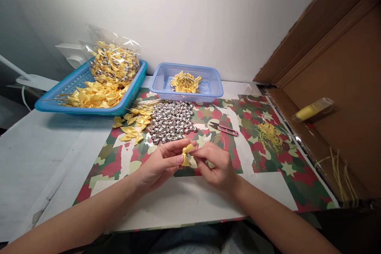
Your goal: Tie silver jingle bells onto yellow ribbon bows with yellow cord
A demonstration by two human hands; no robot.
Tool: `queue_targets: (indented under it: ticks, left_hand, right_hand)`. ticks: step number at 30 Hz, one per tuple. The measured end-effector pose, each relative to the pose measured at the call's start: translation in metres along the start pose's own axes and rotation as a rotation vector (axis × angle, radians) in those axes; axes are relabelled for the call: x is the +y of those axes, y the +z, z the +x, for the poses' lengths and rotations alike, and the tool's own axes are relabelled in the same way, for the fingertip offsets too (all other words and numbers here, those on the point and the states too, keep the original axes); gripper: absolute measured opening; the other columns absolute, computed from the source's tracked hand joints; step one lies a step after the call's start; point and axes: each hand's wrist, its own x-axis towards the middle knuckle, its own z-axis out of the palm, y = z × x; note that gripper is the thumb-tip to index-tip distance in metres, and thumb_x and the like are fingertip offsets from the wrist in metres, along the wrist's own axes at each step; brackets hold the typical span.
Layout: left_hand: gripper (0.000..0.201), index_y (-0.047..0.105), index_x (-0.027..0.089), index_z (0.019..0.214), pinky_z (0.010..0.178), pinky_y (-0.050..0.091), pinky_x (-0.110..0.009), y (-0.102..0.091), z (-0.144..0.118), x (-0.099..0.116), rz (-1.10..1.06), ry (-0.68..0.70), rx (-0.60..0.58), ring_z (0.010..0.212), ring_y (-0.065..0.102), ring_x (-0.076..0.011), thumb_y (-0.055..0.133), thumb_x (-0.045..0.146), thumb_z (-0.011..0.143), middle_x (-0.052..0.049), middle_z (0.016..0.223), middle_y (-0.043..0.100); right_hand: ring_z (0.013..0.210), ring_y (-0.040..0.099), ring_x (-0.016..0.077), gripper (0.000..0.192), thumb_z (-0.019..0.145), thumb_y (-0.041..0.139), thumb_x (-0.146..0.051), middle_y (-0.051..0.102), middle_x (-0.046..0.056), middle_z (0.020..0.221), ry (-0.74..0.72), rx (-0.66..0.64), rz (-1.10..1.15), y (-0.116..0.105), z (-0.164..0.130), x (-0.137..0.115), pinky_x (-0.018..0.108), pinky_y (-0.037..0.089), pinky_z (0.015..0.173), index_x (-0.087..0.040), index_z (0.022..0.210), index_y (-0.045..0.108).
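A yellow ribbon bow (186,154) is pinched between the thumb and fingers of my left hand (163,162), above the front of the table. My right hand (214,161) is closed at the bow's right side, its thumb and forefinger pressed together; what they grip is too small to make out, though a thin yellow cord (219,139) loops just behind. Beyond my hands lies a heap of silver jingle bells (172,121). Loose yellow bows (131,133) with cords lie left of the bells. Pink-handled thread snips (224,128) rest to the right.
A blue basket (119,109) at the left holds bows and a clear bag (116,57) of bows with bells. Another blue basket (190,97) stands at the back with tied bows. Cord scraps (270,135) lie right, near a cardboard wall (333,67) with a yellow tube (312,110).
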Motion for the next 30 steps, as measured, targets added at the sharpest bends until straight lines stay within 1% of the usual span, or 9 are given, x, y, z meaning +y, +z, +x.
queue_targets:
  ticks: [3,6,12,16,24,30]
  left_hand:
    - [0.031,0.078,0.026,0.092,0.076,0.051,-0.025,-0.0014,0.0001,-0.0027,0.040,-0.008,0.019,0.089,0.068,-0.0178,0.085,0.018,0.063,-0.004,0.101,0.076]
    - [0.032,0.078,0.025,0.092,0.075,0.051,-0.025,-0.0017,0.0002,-0.0040,0.059,-0.020,0.034,0.088,0.068,-0.0176,0.086,0.019,0.062,-0.005,0.103,0.076]
    - [0.031,0.078,0.026,0.091,0.075,0.053,-0.024,0.0001,-0.0005,-0.0008,0.012,-0.002,0.029,0.087,0.069,-0.0171,0.086,0.018,0.061,-0.003,0.098,0.077]
    - [0.032,0.078,0.025,0.092,0.076,0.054,-0.024,0.0004,-0.0011,0.0001,-0.001,0.001,0.032,0.087,0.070,-0.0171,0.085,0.016,0.062,-0.004,0.099,0.077]
    - [0.032,0.078,0.025,0.091,0.073,0.056,-0.021,0.0026,-0.0022,0.0007,-0.015,-0.005,0.038,0.085,0.070,-0.0154,0.085,0.015,0.061,-0.002,0.097,0.077]
    - [0.031,0.079,0.026,0.090,0.073,0.055,-0.023,0.0028,-0.0025,0.0010,-0.010,0.000,0.033,0.086,0.070,-0.0174,0.085,0.016,0.061,-0.003,0.098,0.077]
  right_hand:
    - [0.062,0.059,0.0151,0.023,0.084,0.048,-0.005,0.069,0.004,0.071,-0.006,-0.005,-0.003,0.0012,-0.0001,-0.0008,0.030,0.048,0.059,-0.019,0.092,0.064]
    - [0.060,0.058,0.0148,0.024,0.083,0.046,-0.005,0.068,0.004,0.071,-0.008,-0.005,-0.008,0.0017,0.0000,-0.0012,0.030,0.047,0.057,-0.020,0.090,0.064]
    - [0.059,0.057,0.0148,0.022,0.083,0.049,-0.005,0.067,0.004,0.067,-0.004,0.009,0.005,0.0005,0.0002,-0.0007,0.030,0.047,0.057,-0.018,0.090,0.065]
    - [0.058,0.055,0.0145,0.024,0.082,0.048,-0.004,0.066,0.003,0.066,-0.014,0.015,0.007,0.0003,0.0002,-0.0006,0.030,0.047,0.056,-0.018,0.090,0.065]
    - [0.060,0.057,0.0148,0.026,0.081,0.048,-0.004,0.068,0.003,0.068,-0.012,0.008,0.001,0.0002,-0.0004,-0.0006,0.030,0.048,0.057,-0.019,0.092,0.066]
    - [0.062,0.060,0.0155,0.027,0.082,0.048,-0.004,0.069,0.003,0.071,-0.010,0.010,0.009,-0.0004,0.0001,-0.0014,0.030,0.049,0.059,-0.020,0.094,0.066]
